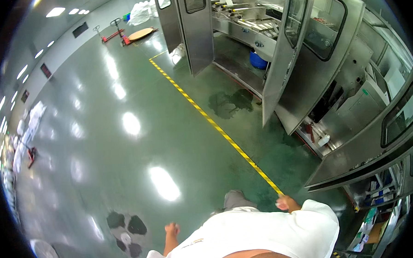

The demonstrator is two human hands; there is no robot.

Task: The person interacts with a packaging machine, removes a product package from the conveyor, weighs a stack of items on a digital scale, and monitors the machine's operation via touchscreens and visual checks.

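Observation:
My left hand (172,229) hangs over the green floor, its fingers curled in and nothing showing in them. Off to the right, my right hand (283,203) is somewhat blurred in front of my body. Its fingers look loosely closed, and I see no object in it. Beneath that hand runs the end of a yellow and black striped floor tape (215,126). Neither hand touches anything that I can see. A white shirt covers my arms down to about the elbows, and one grey trouser leg (238,199) shows below it.
On the right stand steel machines with swung-out windowed doors (286,65). A blue tub (258,60) sits inside, and a wet patch (230,103) lies before them. Far off are red pallet jacks (125,39) and a round board (141,34). Wrapped white goods (29,130) line the left.

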